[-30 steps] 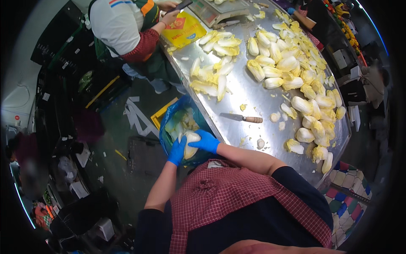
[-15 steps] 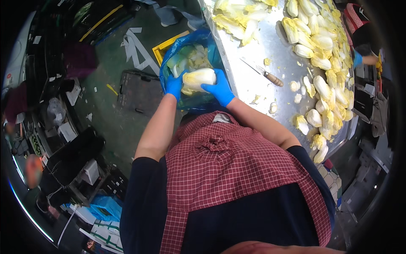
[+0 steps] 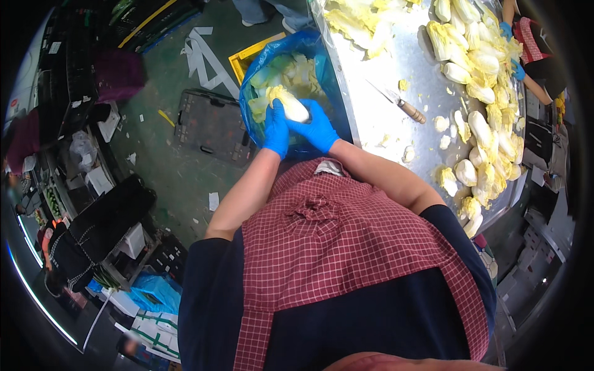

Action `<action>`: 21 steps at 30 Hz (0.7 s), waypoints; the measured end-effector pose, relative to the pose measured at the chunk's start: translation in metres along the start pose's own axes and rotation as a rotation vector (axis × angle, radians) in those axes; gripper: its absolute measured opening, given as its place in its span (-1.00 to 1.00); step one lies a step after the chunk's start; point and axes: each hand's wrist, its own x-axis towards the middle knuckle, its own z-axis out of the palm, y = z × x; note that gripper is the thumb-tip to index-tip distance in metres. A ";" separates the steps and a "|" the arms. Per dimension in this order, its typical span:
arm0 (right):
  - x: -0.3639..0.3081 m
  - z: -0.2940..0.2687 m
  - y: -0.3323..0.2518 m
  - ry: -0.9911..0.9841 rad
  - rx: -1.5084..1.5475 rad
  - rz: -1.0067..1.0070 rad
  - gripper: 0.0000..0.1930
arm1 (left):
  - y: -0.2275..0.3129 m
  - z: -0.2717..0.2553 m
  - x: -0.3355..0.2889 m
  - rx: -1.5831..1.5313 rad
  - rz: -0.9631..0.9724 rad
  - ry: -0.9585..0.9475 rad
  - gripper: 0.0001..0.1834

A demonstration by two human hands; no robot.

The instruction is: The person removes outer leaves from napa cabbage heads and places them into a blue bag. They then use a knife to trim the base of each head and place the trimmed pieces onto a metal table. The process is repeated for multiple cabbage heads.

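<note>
A pale napa cabbage [image 3: 289,104] is held between my two blue-gloved hands, its yellow leafy end up and left, its white base toward the right. My left hand [image 3: 276,131] grips it from the near left side. Fingers of my right hand [image 3: 315,127] wrap its base on the right. Both hands are over a blue plastic bag [image 3: 250,73] that hangs open and contains loose cabbage leaves [image 3: 303,71]. To the right, a knife [image 3: 396,101] with a wooden handle lies on the metal table [image 3: 383,117].
Many cabbages [image 3: 482,62] and trimmed pieces cover the table's right part, with loose leaves [image 3: 356,28] at its far left corner. Across the table, a co-worker's gloved hand [image 3: 517,70] is by the pile. A yellow crate [image 3: 247,55] and dark plastic lid [image 3: 210,130] lie on the floor.
The cabbage has turned from lying crosswise to a slant and looks slimmer. My left hand has moved right, closer to my right hand. The co-worker's hands have come to the pile.
</note>
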 end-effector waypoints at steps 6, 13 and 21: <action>0.004 -0.003 0.017 -0.065 0.061 0.044 -0.32 | -0.002 -0.002 -0.004 -0.014 0.030 -0.041 -0.39; -0.004 -0.020 -0.002 -0.164 0.441 0.351 -0.47 | -0.013 -0.014 0.005 0.288 0.195 0.050 -0.45; -0.008 -0.022 -0.005 -0.055 0.645 0.419 -0.52 | -0.013 -0.026 0.028 1.246 0.425 0.477 -0.38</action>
